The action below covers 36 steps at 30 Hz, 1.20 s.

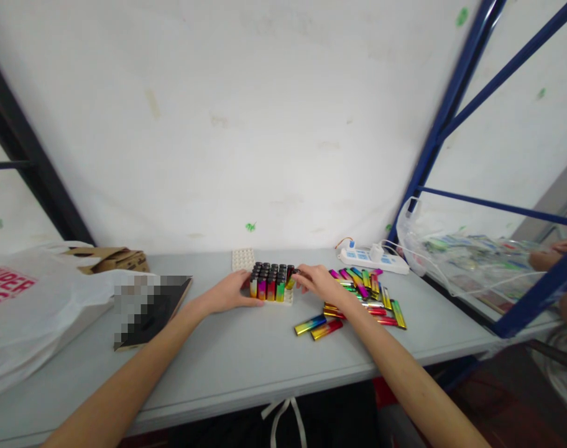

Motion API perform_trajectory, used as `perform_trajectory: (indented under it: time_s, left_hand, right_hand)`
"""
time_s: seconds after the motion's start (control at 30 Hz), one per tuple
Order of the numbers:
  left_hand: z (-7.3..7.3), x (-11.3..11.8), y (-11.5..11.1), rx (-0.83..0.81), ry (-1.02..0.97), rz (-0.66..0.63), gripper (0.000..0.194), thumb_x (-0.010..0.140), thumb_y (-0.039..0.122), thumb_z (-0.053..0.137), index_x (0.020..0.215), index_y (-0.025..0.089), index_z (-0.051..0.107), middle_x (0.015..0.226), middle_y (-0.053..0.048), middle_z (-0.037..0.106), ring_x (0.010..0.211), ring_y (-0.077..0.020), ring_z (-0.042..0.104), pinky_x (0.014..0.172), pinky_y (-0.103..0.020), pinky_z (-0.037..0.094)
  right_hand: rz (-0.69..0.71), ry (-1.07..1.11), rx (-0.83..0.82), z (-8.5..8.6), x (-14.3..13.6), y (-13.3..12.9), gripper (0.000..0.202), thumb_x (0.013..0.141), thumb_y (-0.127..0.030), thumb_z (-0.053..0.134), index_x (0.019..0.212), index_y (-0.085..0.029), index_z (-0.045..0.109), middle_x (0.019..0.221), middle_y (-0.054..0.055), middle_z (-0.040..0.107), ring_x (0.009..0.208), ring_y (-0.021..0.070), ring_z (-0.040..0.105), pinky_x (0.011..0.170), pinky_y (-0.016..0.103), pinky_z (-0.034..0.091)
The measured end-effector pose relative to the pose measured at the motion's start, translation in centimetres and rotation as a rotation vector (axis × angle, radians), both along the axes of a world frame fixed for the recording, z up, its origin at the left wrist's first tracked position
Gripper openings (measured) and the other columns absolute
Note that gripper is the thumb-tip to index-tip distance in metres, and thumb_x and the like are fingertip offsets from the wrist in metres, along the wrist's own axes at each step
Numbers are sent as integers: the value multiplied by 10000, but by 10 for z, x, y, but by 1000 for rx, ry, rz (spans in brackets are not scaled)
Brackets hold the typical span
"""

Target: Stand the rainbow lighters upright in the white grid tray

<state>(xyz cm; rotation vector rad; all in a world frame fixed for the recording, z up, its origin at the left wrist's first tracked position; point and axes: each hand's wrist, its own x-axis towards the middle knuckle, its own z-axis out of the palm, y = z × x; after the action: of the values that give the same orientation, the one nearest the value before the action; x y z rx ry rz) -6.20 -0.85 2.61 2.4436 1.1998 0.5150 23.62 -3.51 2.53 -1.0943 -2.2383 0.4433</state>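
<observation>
Rows of upright lighters (267, 283) with black tops and shiny coloured bodies stand in a white tray (287, 297) at the middle of the table. My left hand (234, 292) rests against the left side of the block, thumb near its front corner and fingers behind. At the block's right side my right hand (314, 279) pinches a yellowish lighter (290, 280), which stands slightly tilted beside the rows. A loose pile of metallic lighters (374, 283) lies right of my right hand and partly under its forearm. Two more lighters (318, 326) lie in front of the pile.
Behind the block lies another white tray (243, 259). A power strip (374, 260) is at the back right. To the left are a dark flat object (160, 314) and a white plastic bag (41, 317). Blue frame posts (433, 146) rise at right, with another person's arm beyond.
</observation>
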Motion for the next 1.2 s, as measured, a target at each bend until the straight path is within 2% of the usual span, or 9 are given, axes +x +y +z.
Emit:
perform_trajectory:
  time_s: [0.1, 0.23, 0.4, 0.5, 0.63, 0.8, 0.93, 1.07, 1.2]
  left_hand:
    - [-1, 0, 0, -1, -24, -17, 614, 690, 654, 763, 1072, 182, 670, 1070, -100, 704, 940, -297, 634, 838, -371, 510]
    - [0, 0, -1, 3, -24, -7, 604, 686, 651, 763, 1051, 178, 670, 1053, -101, 703, 928, -299, 639, 819, -364, 510]
    - [1, 0, 0, 4, -5, 13, 576, 666, 654, 765, 973, 178, 660, 984, -89, 697, 889, -291, 631, 786, -361, 507]
    - [0, -1, 1, 24, 5, 28, 597, 646, 681, 765, 947, 178, 656, 965, -88, 695, 883, -294, 629, 788, -369, 506]
    - [0, -2, 1, 14, -33, 13, 616, 632, 685, 777, 968, 182, 663, 992, -87, 709, 911, -298, 639, 822, -368, 510]
    - [1, -2, 0, 9, -66, 9, 637, 619, 692, 784, 994, 190, 670, 1007, -93, 721, 939, -311, 645, 850, -378, 514]
    - [0, -2, 1, 8, -34, 22, 648, 626, 702, 775, 995, 181, 666, 1009, -103, 715, 925, -315, 646, 833, -384, 515]
    - [-1, -2, 2, 21, 1, 14, 614, 654, 679, 772, 992, 179, 656, 1013, -97, 703, 923, -306, 640, 824, -378, 506]
    - [-1, -2, 2, 32, 3, 27, 574, 659, 662, 775, 946, 180, 655, 960, -79, 697, 875, -294, 638, 772, -361, 500]
  right_hand:
    - [-23, -100, 37, -2, -4, 4, 305, 1050, -439, 460, 915, -217, 621, 744, 32, 711, 648, 167, 656, 657, 256, 432]
    - [-217, -231, 167, -3, -14, 7, 289, 1008, -467, 546, 898, -227, 665, 732, 49, 692, 646, 178, 620, 630, 265, 368]
    - [-143, -71, 123, 6, 17, 9, 399, 992, -541, 531, 855, -199, 684, 682, 9, 673, 617, 149, 579, 608, 249, 374]
    - [-279, -21, 159, 6, 58, 16, 348, 1013, -439, 502, 933, -169, 707, 811, 50, 725, 725, 177, 632, 707, 282, 446]
    - [-457, -205, 71, -9, 94, 30, 243, 873, -264, 692, 1073, -130, 724, 988, 132, 745, 898, 231, 683, 857, 338, 486]
    - [-526, -298, -29, -26, 93, 38, 214, 798, -173, 735, 1003, -117, 756, 990, 162, 754, 927, 269, 701, 850, 346, 501]
    - [-489, -274, -9, -22, 84, 37, 192, 796, -139, 716, 983, -141, 760, 1000, 141, 759, 945, 255, 699, 884, 346, 502]
    - [-405, -19, 87, -9, 74, 35, 190, 856, -274, 689, 1001, -161, 736, 1001, 130, 744, 924, 251, 696, 895, 391, 522]
    - [-286, 411, 2, -2, 55, 29, 393, 889, -498, 621, 1143, -198, 619, 941, 63, 699, 683, 174, 675, 651, 320, 554]
